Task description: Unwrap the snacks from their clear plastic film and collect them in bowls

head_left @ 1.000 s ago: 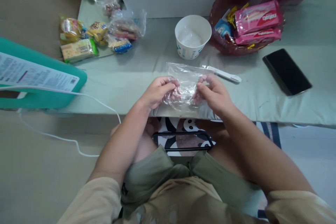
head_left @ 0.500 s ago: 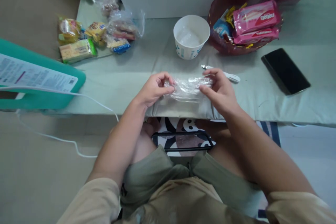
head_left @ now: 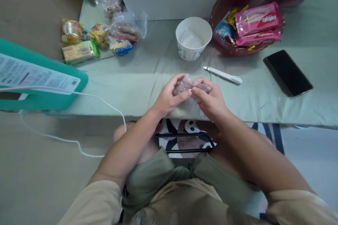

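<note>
One clear plastic bag [head_left: 185,83], crumpled, above the front edge of the bench [head_left: 118,84], held between two bare hands; whether it touches the cloth there, cannot tell. Left hand [head_left: 171,95]: grip narrow, closed on the bag's left part, thumb in front. Right hand [head_left: 211,100]: grip narrow, pinching the bag's right part. One white-handled tool [head_left: 224,75], lying slantwise just beyond the right hand. One white paper cup [head_left: 191,53], upright, behind the tool. One dark red basket [head_left: 224,48], right of the cup, holding pink packets [head_left: 257,19]. One black phone [head_left: 287,73], lying flat, farther right
</note>
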`<state>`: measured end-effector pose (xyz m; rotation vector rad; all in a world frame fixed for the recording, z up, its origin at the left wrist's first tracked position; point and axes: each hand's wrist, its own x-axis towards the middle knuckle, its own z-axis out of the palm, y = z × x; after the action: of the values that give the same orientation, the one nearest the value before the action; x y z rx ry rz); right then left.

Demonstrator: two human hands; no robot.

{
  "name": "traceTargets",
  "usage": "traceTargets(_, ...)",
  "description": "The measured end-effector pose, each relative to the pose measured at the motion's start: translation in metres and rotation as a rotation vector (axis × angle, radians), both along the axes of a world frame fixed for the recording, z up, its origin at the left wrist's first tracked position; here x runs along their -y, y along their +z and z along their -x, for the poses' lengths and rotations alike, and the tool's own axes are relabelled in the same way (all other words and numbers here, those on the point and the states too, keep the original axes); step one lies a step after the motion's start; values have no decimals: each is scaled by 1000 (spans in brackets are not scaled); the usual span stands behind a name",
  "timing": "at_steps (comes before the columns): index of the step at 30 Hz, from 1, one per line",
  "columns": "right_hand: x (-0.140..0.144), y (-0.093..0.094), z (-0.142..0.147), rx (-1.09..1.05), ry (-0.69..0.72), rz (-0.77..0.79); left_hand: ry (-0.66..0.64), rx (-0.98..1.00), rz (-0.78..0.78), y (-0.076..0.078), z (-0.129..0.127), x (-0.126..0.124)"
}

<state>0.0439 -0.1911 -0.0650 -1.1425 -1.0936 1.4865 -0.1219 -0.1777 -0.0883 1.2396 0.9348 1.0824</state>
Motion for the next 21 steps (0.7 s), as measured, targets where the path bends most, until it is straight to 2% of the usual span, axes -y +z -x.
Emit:
traceTargets(2,1,0,3,-224,56,115,-111,154,170,3,-4,0)
traceTargets(5,-1,-1,2,-336,143,206,-32,214,244,2,1,-7)
traceTargets(7,-4,-3,-2,-263,83,198,134,137,157,-2,9,-12)
traceTargets(10,-10,-6,-11,-110,-64,185,479,-140,-97,-3,24,-18)
traceTargets(12,-13,-7,-15,-67,-75,197,681,-378,-281,4,28,-24)
traceTargets(14,-15,-5,-18,-68,-62,203,789,-583,-432,23,21,-35)
traceTargets(16,-17,-2,-17,-71,-54,207,766,-748,-511,49,3,-52)
traceTargets(19,-19,2,-15,-64,-31,220,484,-1045,-470,87,-37,-88)
traceTargets(21,-22,4,-14,-55,-25,224,349,-1274,-471,98,-62,-116)
